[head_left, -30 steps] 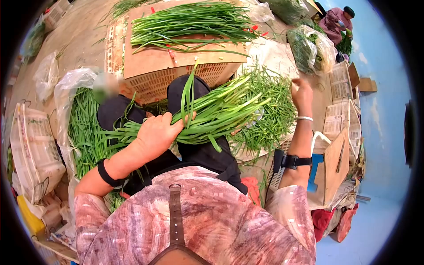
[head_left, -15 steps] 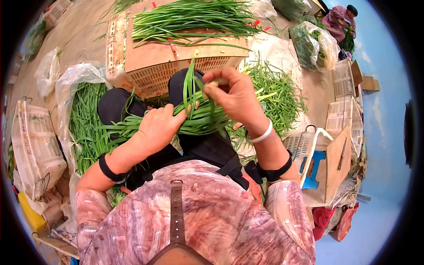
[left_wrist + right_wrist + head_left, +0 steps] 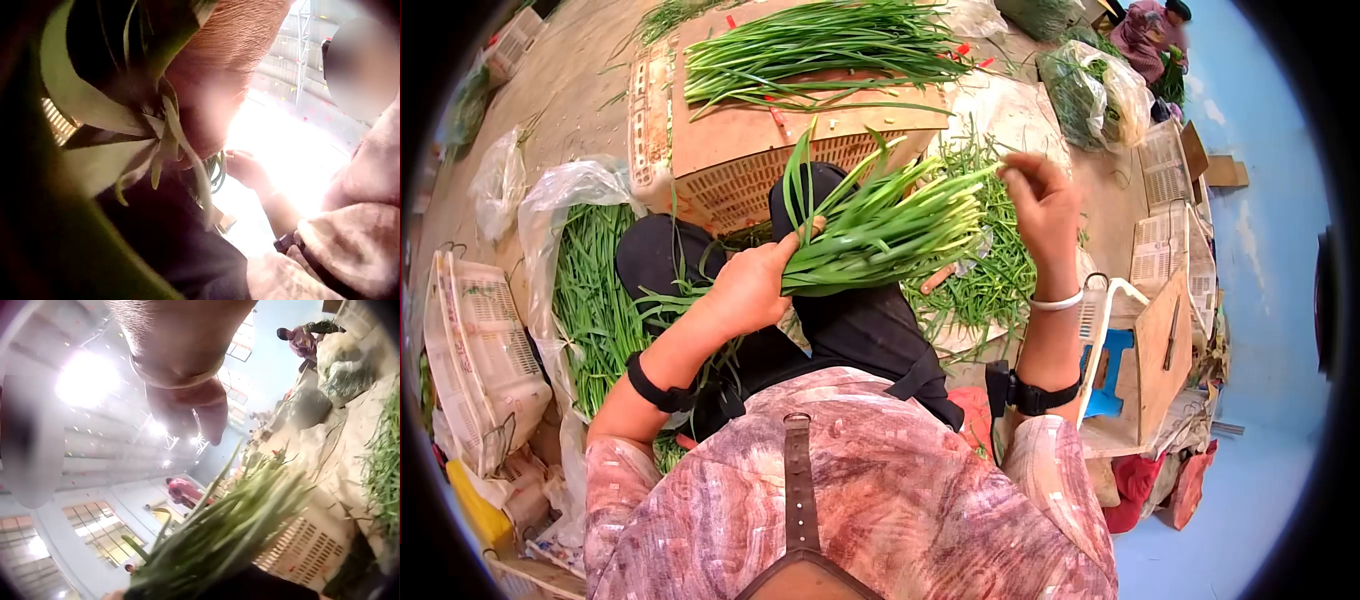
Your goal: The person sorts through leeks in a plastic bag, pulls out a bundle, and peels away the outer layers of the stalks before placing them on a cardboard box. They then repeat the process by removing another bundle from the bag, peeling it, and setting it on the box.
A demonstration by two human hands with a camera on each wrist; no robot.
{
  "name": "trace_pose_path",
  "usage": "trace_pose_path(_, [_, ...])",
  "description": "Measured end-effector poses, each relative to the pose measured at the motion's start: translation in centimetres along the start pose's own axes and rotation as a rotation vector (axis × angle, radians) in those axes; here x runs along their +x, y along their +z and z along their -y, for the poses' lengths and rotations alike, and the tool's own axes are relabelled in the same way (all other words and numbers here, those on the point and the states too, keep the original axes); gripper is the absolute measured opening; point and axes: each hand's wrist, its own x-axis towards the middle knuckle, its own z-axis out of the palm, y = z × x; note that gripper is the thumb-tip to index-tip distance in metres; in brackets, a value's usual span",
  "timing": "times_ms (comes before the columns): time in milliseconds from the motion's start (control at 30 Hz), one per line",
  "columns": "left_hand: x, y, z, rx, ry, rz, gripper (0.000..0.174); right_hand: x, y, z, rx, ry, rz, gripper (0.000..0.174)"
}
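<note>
In the head view my left hand point(image 3: 752, 284) grips a bundle of Chinese chives point(image 3: 890, 245) above my dark-trousered knees. The pale stem ends fan out to the right, and several leaves stand up beside the thumb. My right hand point(image 3: 1045, 215) is at the right of the bundle, fingers curled, pinching the tip of one pale chive stalk point(image 3: 978, 180). In the right wrist view this hand point(image 3: 187, 412) hangs over the stem ends. Close leaves point(image 3: 106, 156) cover much of the left wrist view, and the left fingertips are hidden there.
More chives point(image 3: 830, 50) lie on a board on an upturned crate point(image 3: 775, 185) in front. A plastic bag of chives point(image 3: 590, 290) stands at left. Loose green trimmings point(image 3: 1000, 300) cover the floor sheet at right, beside a wooden stand point(image 3: 1155, 360). Another person point(image 3: 1148, 38) sits far right.
My right hand came in from the right over the bundle, then drew back to the right, now at a stalk's end. The left hand keeps its grip; the bundle has shifted slightly.
</note>
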Motion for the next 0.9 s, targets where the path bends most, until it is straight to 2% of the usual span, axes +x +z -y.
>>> trace_pose_path(33, [0.1,-0.1,0.2,0.0,0.002,-0.003,0.083,-0.7,0.4,-0.5,-0.027,0.029,0.06,0.029])
trace_pose_path(67, [0.3,-0.2,0.4,-0.137,-0.023,0.013,0.078,-1.6,0.7,-0.8,-0.055,0.058,0.119,0.032])
trace_pose_path(100, [0.5,-0.3,0.5,-0.275,-0.047,0.029,0.073,-2.1,1.1,-0.1,-0.315,-0.128,0.143,0.04])
trace_pose_path(133, [0.7,-0.4,0.4,-0.275,-0.045,0.028,0.073,-2.1,1.7,-0.3,-0.524,-0.405,0.174,0.055])
trace_pose_path(200, [0.9,-0.8,0.3,-0.573,-0.153,0.13,0.064,-2.4,3.6,-0.7,-0.37,-0.401,0.275,0.068])
trace_pose_path(233, [1.0,-0.4,0.8,-0.601,-0.065,0.034,0.057,-2.7,3.6,-0.6,-0.369,-0.397,0.267,0.068])
trace_pose_path(300, [1.0,-1.3,0.8,-0.623,-0.037,0.021,0.054,-2.7,3.0,0.1,-0.532,-0.099,0.475,0.077])
trace_pose_path(333, [0.9,-2.1,0.2,-0.656,-0.019,0.009,0.051,-2.5,2.1,1.2,-0.494,-0.085,0.474,0.072])
trace_pose_path(367, [0.4,-3.4,-0.7,-0.822,-0.13,0.116,0.047,-1.8,1.0,2.5,-0.475,-0.104,0.462,0.067])
trace_pose_path(400, [0.2,-4.0,-0.9,-0.822,-0.135,0.12,0.047,-1.3,-0.2,4.2,-0.453,-0.115,0.449,0.062])
trace_pose_path(467, [-0.4,-4.6,-0.8,-1.209,-0.168,0.412,0.045,0.5,-2.0,7.2,-0.263,-0.213,0.428,0.053])
trace_pose_path(500, [-0.4,-3.8,-0.3,-1.303,-0.198,0.482,0.048,2.3,-2.2,7.6,-0.236,-0.262,0.452,0.05])
trace_pose_path(533, [-0.2,-2.6,0.4,-1.392,-0.227,0.556,0.052,4.2,-1.6,6.8,-0.275,-0.201,0.414,0.046])
trace_pose_path(600, [-0.3,-0.8,1.4,-1.474,-0.271,0.563,0.057,6.4,0.2,3.3,-0.614,-0.164,0.273,0.042])
trace_pose_path(633, [-0.7,-0.3,1.2,-1.533,-0.312,0.51,0.062,6.3,0.4,3.0,-0.616,-0.17,0.275,0.042])
trace_pose_path(700, [-1.1,0.1,1.9,-1.625,-0.334,0.531,0.055,6.2,1.3,2.4,-0.076,-0.023,0.189,0.043])
trace_pose_path(733, [-1.4,0.2,2.2,-1.699,-0.356,0.564,0.049,6.1,1.8,1.0,-0.07,-0.027,0.204,0.043])
trace_pose_path(800, [-1.8,0.8,2.7,-1.695,-0.351,0.54,0.048,5.5,2.4,-2.5,-0.142,0.103,0.322,0.046])
trace_pose_path(867, [-1.9,1.5,3.2,-1.714,-0.396,0.522,0.068,3.8,4.0,-2.9,-0.198,0.114,0.446,0.057])
trace_pose_path(900, [-2.0,1.8,3.3,-1.738,-0.401,0.518,0.071,3.0,4.6,-3.1,-0.225,0.059,0.483,0.052])
